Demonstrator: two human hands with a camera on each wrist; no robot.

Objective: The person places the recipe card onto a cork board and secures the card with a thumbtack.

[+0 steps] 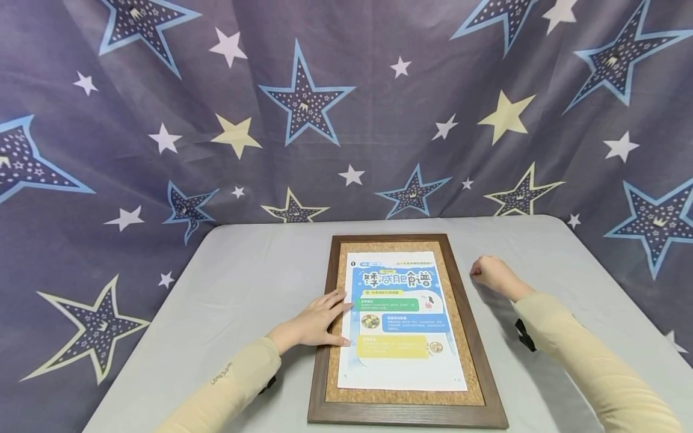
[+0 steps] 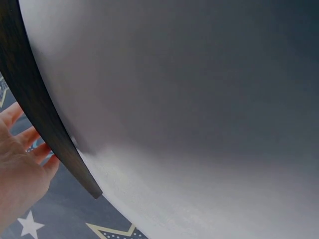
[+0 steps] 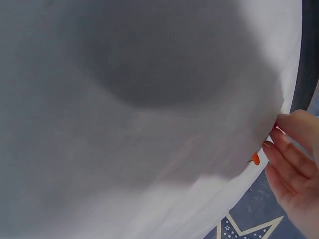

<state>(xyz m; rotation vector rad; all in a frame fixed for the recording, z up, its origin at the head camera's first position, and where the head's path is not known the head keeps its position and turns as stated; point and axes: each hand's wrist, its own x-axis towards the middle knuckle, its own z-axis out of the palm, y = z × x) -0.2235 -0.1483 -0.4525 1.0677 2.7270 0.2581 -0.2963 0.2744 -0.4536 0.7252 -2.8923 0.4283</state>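
Observation:
A cork board [image 1: 476,394] with a dark brown wooden frame lies on the table, and a printed sheet [image 1: 403,373] with a blue heading and coloured boxes lies over its cork. My left hand [image 1: 316,322] rests on the board's left side, fingers spread, fingertips on the sheet's left edge. In the left wrist view that hand [image 2: 22,164] shows behind the frame's edge [image 2: 50,114]. Right of the board, my right hand [image 1: 495,276] is low at the table with curled fingers. The right wrist view shows its thumb and forefinger pinching a small red push pin [image 3: 275,126], mostly hidden. An orange push pin [image 3: 255,159] lies beside the fingers.
A grey cloth covers the table [image 1: 254,264]. Behind it and at both sides hangs a dark curtain [image 1: 368,138] printed with stars. Dark straps [image 1: 524,335] show under the sleeves at the wrists.

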